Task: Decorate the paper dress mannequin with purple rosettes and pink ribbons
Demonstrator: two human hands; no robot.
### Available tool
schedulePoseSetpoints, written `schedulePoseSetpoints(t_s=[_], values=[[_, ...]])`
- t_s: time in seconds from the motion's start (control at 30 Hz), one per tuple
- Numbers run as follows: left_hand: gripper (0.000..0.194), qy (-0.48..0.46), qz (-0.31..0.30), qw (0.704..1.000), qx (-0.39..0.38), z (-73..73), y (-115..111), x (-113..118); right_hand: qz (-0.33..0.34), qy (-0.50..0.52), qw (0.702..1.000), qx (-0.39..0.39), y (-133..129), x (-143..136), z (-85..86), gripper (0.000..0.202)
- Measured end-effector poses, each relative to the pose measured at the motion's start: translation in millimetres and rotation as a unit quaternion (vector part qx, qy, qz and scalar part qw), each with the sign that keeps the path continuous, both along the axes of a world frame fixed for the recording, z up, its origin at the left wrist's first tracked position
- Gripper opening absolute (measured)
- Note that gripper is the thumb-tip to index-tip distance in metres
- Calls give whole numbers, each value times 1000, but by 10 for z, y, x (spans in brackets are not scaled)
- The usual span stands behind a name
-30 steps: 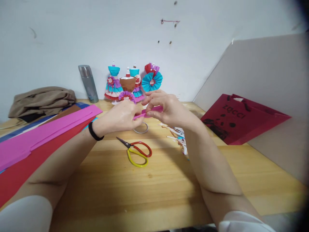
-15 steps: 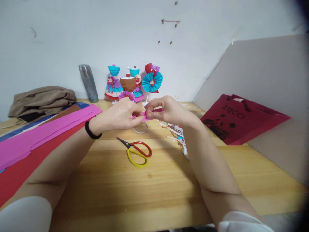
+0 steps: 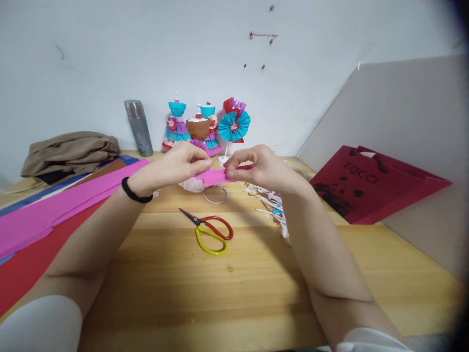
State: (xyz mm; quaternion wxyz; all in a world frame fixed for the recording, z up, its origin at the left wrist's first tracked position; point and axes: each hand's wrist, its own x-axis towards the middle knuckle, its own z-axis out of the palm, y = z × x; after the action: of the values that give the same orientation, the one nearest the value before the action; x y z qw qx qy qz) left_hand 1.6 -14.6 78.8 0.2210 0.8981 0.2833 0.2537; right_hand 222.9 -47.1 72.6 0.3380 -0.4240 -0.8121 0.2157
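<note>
Far left of frame: long pink and red paper sheets (image 3: 54,210) lie flat, off the work area but within reach. Centre: left hand (image 3: 176,166) pinches one end of a pink paper strip (image 3: 214,177), right hand (image 3: 256,168) pinches the other, fingers of both closed on it, strip raised just above the table (image 3: 238,274) (taut enough to handle). Scissors (image 3: 209,231) and a ring (image 3: 215,194) lie just below. Scraps (image 3: 269,205) right of that, red bag (image 3: 366,183) far right.
</note>
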Motion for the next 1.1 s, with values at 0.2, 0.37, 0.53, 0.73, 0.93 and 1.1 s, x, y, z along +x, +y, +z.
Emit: schedulePoseSetpoints(t_s=[0.2, 0.37, 0.53, 0.73, 0.93, 1.1], values=[[17, 55, -18, 998, -17, -27, 34, 35, 4, 5, 1000, -9, -17, -17, 15, 13], [15, 61, -17, 998, -10, -28, 16, 40, -9, -5, 1000, -5, 4, -11, 2, 13], [14, 85, -22, 996, 0, -28, 13, 18, -27, -18, 999, 8, 8, -16, -7, 12], [16, 107, -27, 994, 17, 8, 21, -45, -37, -44, 998, 14, -4, -41, -7, 12], [27, 129, -32, 991, 11, 74, -37, -64, -41, -46, 998, 13, -27, -67, -11, 12], [28, 128, -18, 992, -17, 76, -91, -14, -41, -49, 998, 10, -38, -85, -11, 13]])
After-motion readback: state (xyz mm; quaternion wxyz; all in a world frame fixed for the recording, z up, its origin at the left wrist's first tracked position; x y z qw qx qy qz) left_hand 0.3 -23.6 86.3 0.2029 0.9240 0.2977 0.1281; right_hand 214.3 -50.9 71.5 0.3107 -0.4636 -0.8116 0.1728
